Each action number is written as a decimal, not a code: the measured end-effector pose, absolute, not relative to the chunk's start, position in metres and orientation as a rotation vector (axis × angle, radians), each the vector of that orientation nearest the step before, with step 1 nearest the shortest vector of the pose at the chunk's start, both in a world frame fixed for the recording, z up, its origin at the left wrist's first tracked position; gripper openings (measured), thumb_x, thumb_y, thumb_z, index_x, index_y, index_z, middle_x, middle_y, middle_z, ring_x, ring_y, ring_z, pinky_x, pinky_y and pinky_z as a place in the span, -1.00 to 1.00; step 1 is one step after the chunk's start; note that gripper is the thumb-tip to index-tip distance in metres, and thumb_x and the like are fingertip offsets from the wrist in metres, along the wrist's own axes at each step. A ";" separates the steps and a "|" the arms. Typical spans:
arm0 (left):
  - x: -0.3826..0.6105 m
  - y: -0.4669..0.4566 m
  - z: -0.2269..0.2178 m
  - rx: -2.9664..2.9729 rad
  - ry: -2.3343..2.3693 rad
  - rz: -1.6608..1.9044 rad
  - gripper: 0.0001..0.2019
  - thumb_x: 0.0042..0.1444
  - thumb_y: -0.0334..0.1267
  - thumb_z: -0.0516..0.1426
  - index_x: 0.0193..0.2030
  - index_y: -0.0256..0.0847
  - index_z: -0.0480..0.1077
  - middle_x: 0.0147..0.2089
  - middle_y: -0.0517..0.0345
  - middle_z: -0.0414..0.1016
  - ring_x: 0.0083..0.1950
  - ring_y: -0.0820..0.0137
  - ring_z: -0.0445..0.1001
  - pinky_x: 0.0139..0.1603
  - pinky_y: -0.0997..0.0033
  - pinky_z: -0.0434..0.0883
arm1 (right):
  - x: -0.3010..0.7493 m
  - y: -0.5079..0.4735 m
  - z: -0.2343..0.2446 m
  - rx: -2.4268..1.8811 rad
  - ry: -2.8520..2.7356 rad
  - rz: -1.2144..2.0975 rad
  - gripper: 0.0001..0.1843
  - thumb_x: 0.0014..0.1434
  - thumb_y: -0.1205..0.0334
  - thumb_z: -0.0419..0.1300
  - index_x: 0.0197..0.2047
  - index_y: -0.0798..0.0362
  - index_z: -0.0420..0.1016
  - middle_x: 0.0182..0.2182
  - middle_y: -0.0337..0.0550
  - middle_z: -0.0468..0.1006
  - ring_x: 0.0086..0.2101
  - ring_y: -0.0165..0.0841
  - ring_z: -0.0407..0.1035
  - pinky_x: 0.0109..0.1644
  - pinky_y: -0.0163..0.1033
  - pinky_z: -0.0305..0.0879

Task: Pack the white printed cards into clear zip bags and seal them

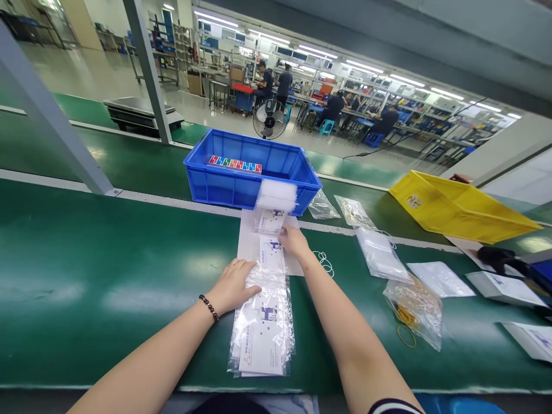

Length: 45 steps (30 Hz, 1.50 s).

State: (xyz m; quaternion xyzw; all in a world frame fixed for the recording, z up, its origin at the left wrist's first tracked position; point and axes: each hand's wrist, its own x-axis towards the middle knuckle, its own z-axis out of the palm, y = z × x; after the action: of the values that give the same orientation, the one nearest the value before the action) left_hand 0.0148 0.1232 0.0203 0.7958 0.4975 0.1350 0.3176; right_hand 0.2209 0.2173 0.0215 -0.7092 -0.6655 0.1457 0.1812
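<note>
A pile of clear plastic bags with white printed leaflets lies on the green bench in front of me. My left hand rests along the pile's left edge, fingers outstretched and thumb apart. Farther up, my right hand pinches the right edge of a white printed leaflet, its fingertips partly hidden. Just beyond it, another bagged leaflet leans below a stack of clear bags at the blue bin's front wall. A pale sheet lies flat underneath.
The blue bin holds a strip with coloured marks. White rubber bands lie right of my right forearm. Farther right are bagged packs, a bag of yellow rubber bands, leaflet stacks and a tilted yellow bin.
</note>
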 end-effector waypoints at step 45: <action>0.014 0.118 0.034 1.184 1.128 0.460 -0.40 -0.10 0.03 0.06 0.03 -0.29 0.11 -0.07 -0.10 0.32 -0.15 0.30 0.34 -0.38 0.46 0.31 | 0.183 0.005 -0.035 -1.844 -1.604 0.485 -0.24 0.03 0.11 0.08 0.23 0.14 -0.14 0.20 0.10 -0.02 0.18 -0.05 -0.09 0.17 0.10 -0.02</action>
State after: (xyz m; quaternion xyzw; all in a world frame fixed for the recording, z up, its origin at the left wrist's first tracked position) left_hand 0.0136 0.1183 0.0341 0.5234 0.4986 0.2033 0.6604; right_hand 0.1829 0.0051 -0.0349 -0.7013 -0.6101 0.1846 0.3193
